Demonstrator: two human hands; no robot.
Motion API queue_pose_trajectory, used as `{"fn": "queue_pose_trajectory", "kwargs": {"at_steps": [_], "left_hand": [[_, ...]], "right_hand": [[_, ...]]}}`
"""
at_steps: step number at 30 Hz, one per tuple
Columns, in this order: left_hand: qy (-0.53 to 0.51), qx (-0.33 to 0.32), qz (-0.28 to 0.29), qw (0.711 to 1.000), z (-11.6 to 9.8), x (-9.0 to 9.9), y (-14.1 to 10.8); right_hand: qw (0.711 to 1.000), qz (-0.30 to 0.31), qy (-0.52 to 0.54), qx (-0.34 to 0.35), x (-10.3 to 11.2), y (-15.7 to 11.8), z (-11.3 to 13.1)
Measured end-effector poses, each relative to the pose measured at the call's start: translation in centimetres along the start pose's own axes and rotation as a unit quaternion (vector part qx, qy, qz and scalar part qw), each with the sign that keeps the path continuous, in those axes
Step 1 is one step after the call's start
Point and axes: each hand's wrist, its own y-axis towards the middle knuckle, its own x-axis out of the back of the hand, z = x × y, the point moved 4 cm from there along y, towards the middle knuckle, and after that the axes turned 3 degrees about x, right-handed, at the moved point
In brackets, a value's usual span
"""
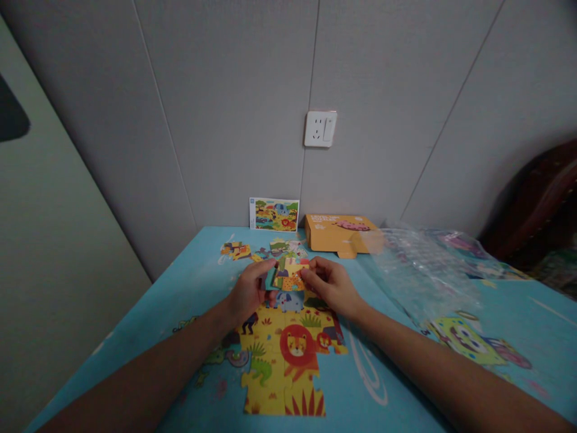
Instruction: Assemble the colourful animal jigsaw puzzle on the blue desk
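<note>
My left hand (255, 287) is closed on several jigsaw puzzle pieces, held above the far part of a partly joined puzzle. From the other side, my right hand (332, 284) pinches the edge of the topmost puzzle piece (292, 274), which has yellow, orange and red on it. Below both hands lies the joined puzzle (270, 343), yellow with a lion, a small green reptile and part of an elephant. Its far edge is partly hidden by my hands and the pieces.
A picture card (274, 214) leans against the wall behind an orange box (342, 233). Clear plastic bags (419, 270) lie to the right. A blue cartoon-printed cloth (148, 337) covers the table. On the wall is a socket (320, 128).
</note>
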Motion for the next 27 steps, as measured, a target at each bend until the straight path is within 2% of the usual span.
{"fn": "queue_pose_trajectory", "kwargs": {"at_steps": [4, 7, 14, 19, 27], "left_hand": [[-0.062, 0.029, -0.007, 0.998, -0.1, 0.2, 0.0], [-0.065, 0.038, -0.010, 0.997, -0.1, 0.3, 0.0], [0.049, 0.016, 0.007, 0.999, 0.4, -0.1, 0.1], [0.133, 0.021, 0.022, 0.991, 1.2, 0.2, 0.3], [0.163, 0.017, 0.010, 0.987, 1.1, 0.5, 0.4]], "right_hand": [[1.000, -0.006, 0.005, 0.003, 0.1, 0.1, -0.2], [1.000, -0.005, -0.009, -0.001, 0.1, 0.1, -0.4], [0.999, 0.039, -0.012, -0.006, -0.4, 0.0, -0.5], [0.999, 0.047, -0.011, -0.001, -0.5, -0.1, -0.4], [0.998, 0.059, 0.014, -0.002, -0.5, -0.2, 0.3]]}}
